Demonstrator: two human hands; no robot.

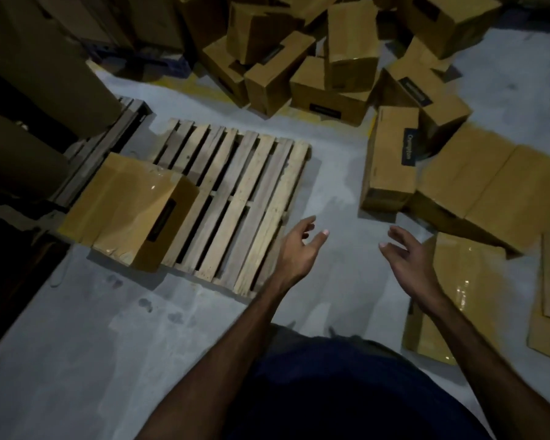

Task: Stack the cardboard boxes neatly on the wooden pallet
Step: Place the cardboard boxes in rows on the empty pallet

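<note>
A light wooden pallet (245, 198) lies on the grey floor left of centre. One taped cardboard box (127, 208) rests on its near left corner, overhanging the edge. My left hand (299, 249) hovers open beside the pallet's right edge, palm facing right. My right hand (407, 258) is open too, palm facing left, held above bare floor. Neither hand touches anything. The closest loose box (391, 160) lies on the floor just beyond my right hand, a dark label on its side.
A jumbled heap of cardboard boxes (315, 58) fills the back. More boxes (477, 185) lie at the right, one (451, 296) under my right forearm. A darker second pallet (105, 144) and tall stacked cartons (38, 58) stand at the left.
</note>
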